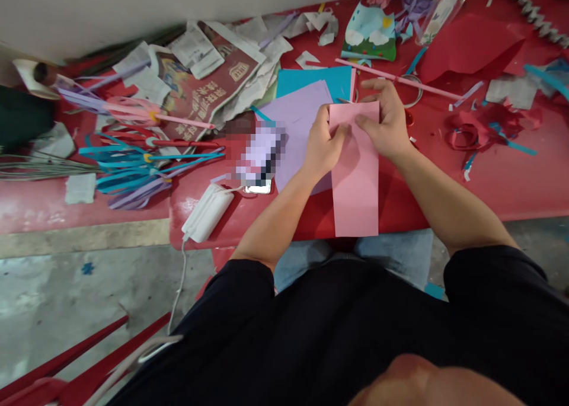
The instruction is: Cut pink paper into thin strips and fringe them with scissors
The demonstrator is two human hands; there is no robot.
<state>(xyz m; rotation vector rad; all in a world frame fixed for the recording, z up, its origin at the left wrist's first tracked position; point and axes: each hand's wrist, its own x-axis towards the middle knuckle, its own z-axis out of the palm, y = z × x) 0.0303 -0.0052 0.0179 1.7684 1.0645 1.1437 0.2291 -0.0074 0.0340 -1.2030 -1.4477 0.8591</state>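
Both hands hold a long pink sheet of paper (355, 181) by its far end, so that it hangs toward the table's front edge. My left hand (324, 142) grips the far left corner, thumb on top. On the right side of that end, my right hand (387, 121) pinches with the thumb on top and some fingers spread beyond it. A small shiny metal tip, perhaps of scissors, shows just past the far edge. Purple paper (296, 115) and blue paper (313, 81) lie beneath and behind my hands.
Left on the red table (195, 204) are a white power bank (208, 212) with a cable, a blurred phone (260, 154), and blue paper-strip flowers (127, 163). Newspaper (208, 86) lies behind. A pink stick (427, 87), red paper (475, 47) and red scraps (466, 134) lie right.
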